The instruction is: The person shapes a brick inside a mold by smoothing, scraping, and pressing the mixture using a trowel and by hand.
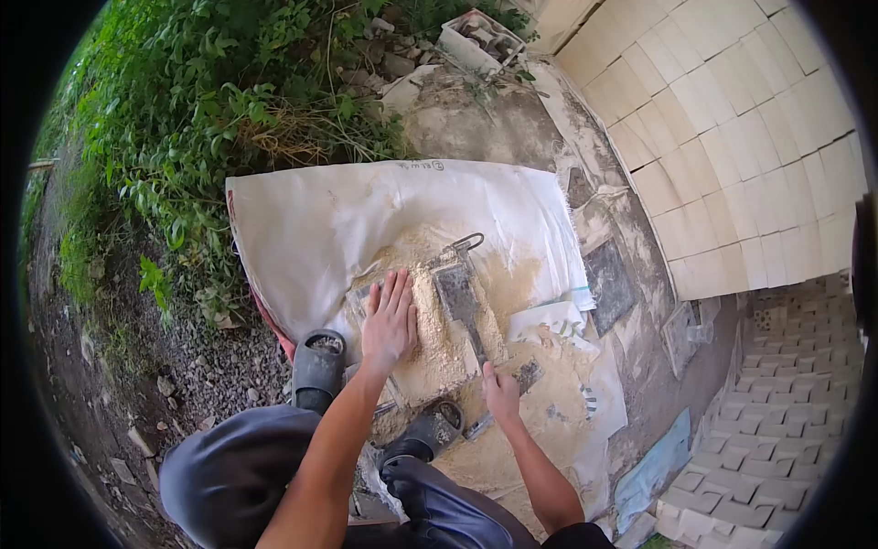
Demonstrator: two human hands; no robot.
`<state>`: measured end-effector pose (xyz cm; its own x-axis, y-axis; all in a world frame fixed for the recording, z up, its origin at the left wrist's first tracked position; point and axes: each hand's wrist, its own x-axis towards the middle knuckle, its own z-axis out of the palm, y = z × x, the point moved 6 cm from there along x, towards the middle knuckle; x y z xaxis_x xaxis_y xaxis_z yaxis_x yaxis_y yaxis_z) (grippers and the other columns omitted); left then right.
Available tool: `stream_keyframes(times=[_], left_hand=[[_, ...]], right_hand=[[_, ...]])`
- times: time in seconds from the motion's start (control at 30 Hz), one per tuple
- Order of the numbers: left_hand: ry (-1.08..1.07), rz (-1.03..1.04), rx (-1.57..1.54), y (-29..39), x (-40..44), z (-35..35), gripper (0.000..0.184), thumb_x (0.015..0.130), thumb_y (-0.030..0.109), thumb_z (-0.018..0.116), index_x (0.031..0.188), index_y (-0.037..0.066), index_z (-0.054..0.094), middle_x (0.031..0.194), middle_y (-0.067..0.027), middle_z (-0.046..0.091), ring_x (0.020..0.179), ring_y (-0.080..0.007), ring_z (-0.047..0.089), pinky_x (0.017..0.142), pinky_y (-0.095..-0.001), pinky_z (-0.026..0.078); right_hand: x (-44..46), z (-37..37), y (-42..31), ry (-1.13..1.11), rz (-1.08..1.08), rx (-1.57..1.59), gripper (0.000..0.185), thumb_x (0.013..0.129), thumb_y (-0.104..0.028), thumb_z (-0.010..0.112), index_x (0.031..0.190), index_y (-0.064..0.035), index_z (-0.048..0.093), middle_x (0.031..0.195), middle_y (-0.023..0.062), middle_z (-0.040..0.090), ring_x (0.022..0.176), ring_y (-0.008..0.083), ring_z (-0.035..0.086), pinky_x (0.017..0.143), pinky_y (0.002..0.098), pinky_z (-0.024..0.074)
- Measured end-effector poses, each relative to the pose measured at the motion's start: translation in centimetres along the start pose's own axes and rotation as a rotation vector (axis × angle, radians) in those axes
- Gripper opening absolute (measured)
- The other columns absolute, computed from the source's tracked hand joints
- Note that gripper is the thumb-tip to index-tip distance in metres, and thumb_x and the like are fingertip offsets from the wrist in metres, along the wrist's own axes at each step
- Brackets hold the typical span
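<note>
My left hand (389, 320) lies flat, fingers stretched out, against the left side of a heap of pale, crumbly powder (434, 339). In my right hand (500, 393) is the handle of a flat, dark-bladed tool (459, 295), its broad blade resting along the right side of the heap. A metal loop (469, 242) sticks out just past the blade; what it belongs to is mostly covered by powder. Underneath lies a white woven sheet (311, 220), with more powder spread over its right half.
Dark clogs (318, 361) are on my feet, beside and on the sheet. Green plants (229, 101) and gravel (224, 375) border the left. Stacked pale blocks (722, 156) rise at the right. A rubble-filled crate (482, 44) stands at the back; a blue sheet (651, 471) lies lower right.
</note>
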<state>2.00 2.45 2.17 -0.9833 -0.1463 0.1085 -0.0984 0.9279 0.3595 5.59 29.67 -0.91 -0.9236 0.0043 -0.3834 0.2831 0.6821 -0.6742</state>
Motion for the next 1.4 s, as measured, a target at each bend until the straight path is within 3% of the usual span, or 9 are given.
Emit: stream_keyframes(times=[0.07, 0.2, 0.37, 0.67, 0.77, 0.87, 1.1, 1.17, 1.4], left_hand=[[0.016, -0.003, 0.001, -0.1, 1.2, -0.3, 0.051, 0.097, 0.024, 0.033, 0.144, 0.003, 0.033, 0.155, -0.0083, 0.024, 0.145, -0.0225, 0.017, 0.118, -0.0422, 0.010], [0.021, -0.008, -0.053, -0.2, 1.0, -0.7, 0.050, 0.098, 0.021, 0.031, 0.145, 0.002, 0.032, 0.155, -0.0089, 0.025, 0.145, -0.0224, 0.017, 0.118, -0.0416, 0.009], [0.030, 0.006, -0.033, -0.1, 1.4, -0.8, 0.050, 0.098, 0.020, 0.030, 0.144, 0.001, 0.032, 0.154, -0.0101, 0.026, 0.145, -0.0229, 0.017, 0.118, -0.0411, 0.009], [0.010, -0.008, -0.004, 0.1, 1.0, -0.5, 0.051, 0.098, 0.022, 0.032, 0.144, 0.001, 0.032, 0.154, -0.0095, 0.026, 0.145, -0.0222, 0.017, 0.118, -0.0409, 0.009], [0.011, 0.005, 0.006, 0.0, 1.0, 0.0, 0.051, 0.098, 0.023, 0.032, 0.144, 0.001, 0.033, 0.154, -0.0095, 0.026, 0.145, -0.0220, 0.017, 0.118, -0.0407, 0.009], [0.039, 0.010, 0.013, 0.0, 1.6, -0.5, 0.050, 0.098, 0.022, 0.032, 0.143, 0.001, 0.034, 0.154, -0.0096, 0.027, 0.145, -0.0225, 0.018, 0.118, -0.0408, 0.009], [0.041, 0.008, -0.001, 0.2, 1.0, -0.5, 0.050, 0.098, 0.021, 0.033, 0.143, 0.000, 0.035, 0.153, -0.0103, 0.029, 0.144, -0.0232, 0.020, 0.118, -0.0412, 0.011], [0.027, 0.008, -0.005, 0.2, 1.1, -0.6, 0.050, 0.098, 0.021, 0.033, 0.143, 0.000, 0.034, 0.153, -0.0101, 0.029, 0.144, -0.0231, 0.020, 0.118, -0.0412, 0.010], [0.013, 0.004, 0.000, 0.5, 0.8, -0.4, 0.049, 0.097, 0.018, 0.031, 0.143, 0.001, 0.033, 0.153, -0.0094, 0.028, 0.145, -0.0224, 0.018, 0.118, -0.0404, 0.009]], right_hand=[[0.0, -0.7, -2.0, 0.006, 0.054, 0.208, 0.067, 0.095, -0.051, 0.047, 0.059, 0.0045, 0.053, 0.046, 0.0133, 0.043, 0.047, 0.0203, 0.047, 0.050, 0.0407, 0.0367], [0.1, -1.6, -3.0, 0.053, -0.047, 0.288, 0.067, 0.095, -0.053, 0.046, 0.060, 0.0042, 0.056, 0.047, 0.0157, 0.047, 0.046, 0.0256, 0.050, 0.050, 0.0424, 0.0374], [1.3, 0.4, 0.4, 0.019, -0.017, -0.135, 0.061, 0.094, -0.048, 0.050, 0.060, 0.0018, 0.059, 0.048, 0.0153, 0.050, 0.045, 0.0242, 0.050, 0.049, 0.0401, 0.0370], [-0.5, -2.2, -3.1, 0.063, -0.079, 0.375, 0.065, 0.095, -0.050, 0.049, 0.056, 0.0026, 0.053, 0.048, 0.0107, 0.047, 0.045, 0.0208, 0.046, 0.051, 0.0387, 0.0381], [0.0, 0.0, 0.7, -0.041, 0.121, 0.053, 0.066, 0.095, -0.050, 0.049, 0.057, 0.0032, 0.053, 0.047, 0.0101, 0.045, 0.046, 0.0196, 0.043, 0.052, 0.0389, 0.0382], [0.1, 0.2, 1.1, -0.002, 0.039, -0.040, 0.065, 0.094, -0.050, 0.050, 0.058, 0.0032, 0.056, 0.048, 0.0103, 0.047, 0.047, 0.0199, 0.044, 0.053, 0.0387, 0.0390], [-1.6, -1.0, -0.1, 0.098, -0.013, 0.248, 0.066, 0.094, -0.051, 0.049, 0.058, 0.0039, 0.052, 0.048, 0.0115, 0.045, 0.046, 0.0193, 0.042, 0.051, 0.0399, 0.0363], [-1.7, -0.5, 0.3, 0.045, -0.027, 0.318, 0.056, 0.097, -0.044, 0.051, 0.058, -0.0028, 0.047, 0.052, -0.0012, 0.043, 0.047, 0.0085, 0.038, 0.045, 0.0316, 0.0302], [-2.0, 0.1, 2.1, 0.042, 0.022, 0.101, 0.057, 0.097, -0.041, 0.053, 0.053, -0.0066, 0.044, 0.050, -0.0038, 0.041, 0.047, 0.0057, 0.035, 0.044, 0.0281, 0.0273]])
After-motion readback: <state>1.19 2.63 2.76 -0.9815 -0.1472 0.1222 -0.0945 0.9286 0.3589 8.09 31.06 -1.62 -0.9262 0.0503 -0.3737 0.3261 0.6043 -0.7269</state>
